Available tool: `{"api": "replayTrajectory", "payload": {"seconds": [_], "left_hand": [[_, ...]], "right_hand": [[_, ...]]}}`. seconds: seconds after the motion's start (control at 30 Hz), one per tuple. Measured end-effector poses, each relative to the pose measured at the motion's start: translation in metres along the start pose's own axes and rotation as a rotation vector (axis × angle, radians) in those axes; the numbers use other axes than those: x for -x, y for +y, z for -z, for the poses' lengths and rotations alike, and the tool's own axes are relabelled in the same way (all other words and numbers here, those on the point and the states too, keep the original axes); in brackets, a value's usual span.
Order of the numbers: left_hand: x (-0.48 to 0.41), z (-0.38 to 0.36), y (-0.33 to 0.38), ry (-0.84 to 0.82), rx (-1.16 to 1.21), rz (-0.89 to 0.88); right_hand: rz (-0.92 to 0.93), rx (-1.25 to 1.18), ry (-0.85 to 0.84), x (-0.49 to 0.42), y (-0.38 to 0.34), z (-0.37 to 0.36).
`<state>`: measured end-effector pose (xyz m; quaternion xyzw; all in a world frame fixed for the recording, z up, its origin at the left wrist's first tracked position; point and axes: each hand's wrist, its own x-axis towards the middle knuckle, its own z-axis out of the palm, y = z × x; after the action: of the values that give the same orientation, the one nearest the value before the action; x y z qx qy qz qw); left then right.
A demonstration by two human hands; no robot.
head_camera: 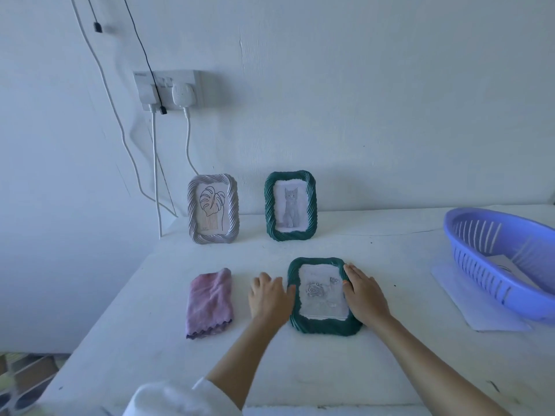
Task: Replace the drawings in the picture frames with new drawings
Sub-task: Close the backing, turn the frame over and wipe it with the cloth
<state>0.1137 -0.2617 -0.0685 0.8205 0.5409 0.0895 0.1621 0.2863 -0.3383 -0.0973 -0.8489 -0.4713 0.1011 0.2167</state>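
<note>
Green rope-twisted frame (322, 325) lies flat, left hand (268, 298) and right hand (364, 292) touching it, fingers straight.

Head view. A green frame (326, 325) lies flat on the white worktop (315, 364), a rose drawing (315, 291) showing in its window. The left hand (268, 297) rests against the frame's left border, thumb touching it. The right hand (365, 295) lies on the right border, fingers (353, 270) straight. Left of this frame, beyond the left hand, lies a folded pink cloth (209, 303). Behind the frame stand a second green frame (289, 234) with a cat drawing (290, 207) and, further left, a grey frame (211, 238) with a leaf drawing (212, 205). Well to its right, a purple basket (480, 274) sits on white paper (459, 301).
</note>
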Motion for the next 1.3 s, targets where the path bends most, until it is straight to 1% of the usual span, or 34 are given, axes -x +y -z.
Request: {"api": "replayTrajectory", "payload": {"seconds": [0.03, 0.1, 0.17, 0.23, 0.33, 0.37, 0.43, 0.5, 0.53, 0.6, 0.7, 0.87, 0.97, 1.17, 1.3], "left_hand": [[0.001, -0.005, 0.007, -0.056, 0.029, 0.032], [0.002, -0.008, 0.016, -0.097, 0.110, 0.104], [-0.001, -0.008, 0.021, -0.137, 0.210, 0.156], [-0.005, -0.007, 0.024, -0.181, 0.335, 0.213], [-0.009, -0.005, 0.027, -0.214, 0.638, 0.286], [-0.010, -0.002, 0.028, -0.218, 0.764, 0.311], [-0.013, 0.005, 0.029, -0.221, 0.992, 0.334], [-0.015, 0.014, 0.033, -0.224, 1.139, 0.294], [-0.017, 0.018, 0.037, -0.228, 1.193, 0.263], [-0.021, 0.025, 0.048, -0.235, 1.286, 0.207], [-0.033, 0.030, 0.071, -0.252, 1.338, 0.097], [-0.068, 0.032, 0.113, -0.239, 1.340, -0.056], [-0.100, 0.025, 0.135, -0.209, 1.308, -0.106], [-0.163, 0.002, 0.172, -0.138, 1.276, -0.081], [-0.184, -0.017, 0.184, -0.114, 1.292, -0.037]], "right_hand": [[-0.039, 0.006, 0.025, 0.000, 0.001, 0.001], [-0.111, 0.039, 0.098, 0.002, 0.001, 0.004], [-0.151, 0.043, 0.107, 0.005, -0.004, 0.008], [-0.192, -0.035, 0.089, 0.004, -0.008, 0.011], [-0.304, -0.295, 0.026, -0.003, -0.006, 0.017], [-0.331, -0.435, -0.005, -0.005, -0.006, 0.022], [-0.390, -0.795, -0.068, -0.004, -0.008, 0.037], [-0.422, -1.093, -0.123, -0.003, -0.005, 0.054], [-0.412, -1.188, -0.157, -0.003, -0.003, 0.063], [-0.373, -1.291, -0.232, -0.007, 0.004, 0.078], [-0.330, -1.344, -0.283, -0.021, 0.016, 0.095], [-0.266, -1.427, -0.208, -0.066, 0.036, 0.126], [-0.224, -1.425, -0.175, -0.097, 0.043, 0.142], [-0.174, -1.381, -0.106, -0.164, 0.061, 0.146], [-0.193, -1.355, -0.032, -0.196, 0.077, 0.132]]}}
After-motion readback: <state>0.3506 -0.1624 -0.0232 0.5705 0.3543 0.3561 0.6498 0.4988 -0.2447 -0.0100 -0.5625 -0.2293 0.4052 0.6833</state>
